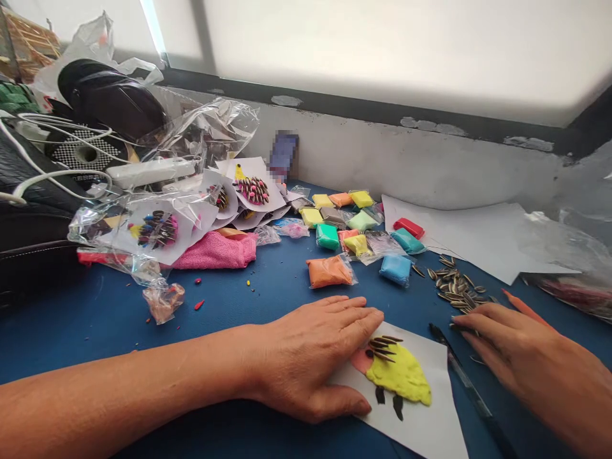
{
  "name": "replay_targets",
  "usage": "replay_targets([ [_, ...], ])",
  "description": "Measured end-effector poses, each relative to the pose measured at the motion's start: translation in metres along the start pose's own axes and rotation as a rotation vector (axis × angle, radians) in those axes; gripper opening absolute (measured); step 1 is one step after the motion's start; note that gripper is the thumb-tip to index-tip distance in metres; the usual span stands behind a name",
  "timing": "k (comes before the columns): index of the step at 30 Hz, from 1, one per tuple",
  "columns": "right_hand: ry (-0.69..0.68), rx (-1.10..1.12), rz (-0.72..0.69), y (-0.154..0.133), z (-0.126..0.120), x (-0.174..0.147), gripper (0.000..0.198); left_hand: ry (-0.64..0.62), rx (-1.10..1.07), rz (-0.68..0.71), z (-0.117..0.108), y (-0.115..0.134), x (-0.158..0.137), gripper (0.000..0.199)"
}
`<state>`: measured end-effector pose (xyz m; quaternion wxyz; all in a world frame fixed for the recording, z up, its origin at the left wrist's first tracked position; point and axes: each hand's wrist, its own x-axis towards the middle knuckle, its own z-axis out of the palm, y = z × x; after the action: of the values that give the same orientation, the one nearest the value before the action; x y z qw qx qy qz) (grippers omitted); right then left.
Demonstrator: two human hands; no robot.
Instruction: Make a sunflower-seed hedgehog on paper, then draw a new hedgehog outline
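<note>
My left hand (pixel 315 357) lies flat with fingers stretched out over the left side of a white paper sheet (pixel 430 427). On that sheet is a clay hedgehog with a yellow body (pixel 401 376), a pink face (pixel 362 361) partly behind my fingers, and two black legs. Several striped sunflower seeds (pixel 384 349) stand in the yellow clay near the head. At the right, my right hand (pixel 521 357) has its thumb and fingertips pinched on a sunflower seed (pixel 463 327). Just beyond its fingers is a pile of loose sunflower seeds (pixel 456 287).
A black pen (pixel 466 379) lies between the sheet and my right hand, and an orange pencil (pixel 528 309) beyond it. Wrapped clay packets (pixel 329 271) spread across the middle. Finished seed pictures (pixel 255 185), a pink cloth (pixel 215 250) and a black bag (pixel 38 223) crowd the left.
</note>
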<state>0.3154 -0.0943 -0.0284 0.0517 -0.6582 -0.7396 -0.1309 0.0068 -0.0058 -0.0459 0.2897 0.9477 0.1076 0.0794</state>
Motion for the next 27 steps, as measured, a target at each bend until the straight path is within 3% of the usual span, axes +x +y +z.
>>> replay_targets([
  [5,0.015,0.054,-0.010,-0.006,-0.007,0.003,0.036,0.022,0.031,0.006,-0.002,-0.001,0.001,0.086],
  [9,0.108,-0.050,-0.004,-0.007,-0.004,-0.006,0.043,0.034,0.037,-0.006,-0.004,-0.003,0.002,0.084],
  [12,0.074,-0.113,-0.010,-0.006,0.000,-0.012,0.046,0.035,0.019,0.008,-0.005,-0.003,0.002,0.081],
  [20,0.005,0.219,-0.016,-0.017,-0.001,-0.001,0.033,0.024,-0.043,0.028,-0.002,-0.002,0.001,0.076],
  [27,0.116,0.205,0.057,-0.018,-0.005,0.002,0.033,0.023,-0.023,0.038,-0.001,-0.003,0.001,0.076],
])
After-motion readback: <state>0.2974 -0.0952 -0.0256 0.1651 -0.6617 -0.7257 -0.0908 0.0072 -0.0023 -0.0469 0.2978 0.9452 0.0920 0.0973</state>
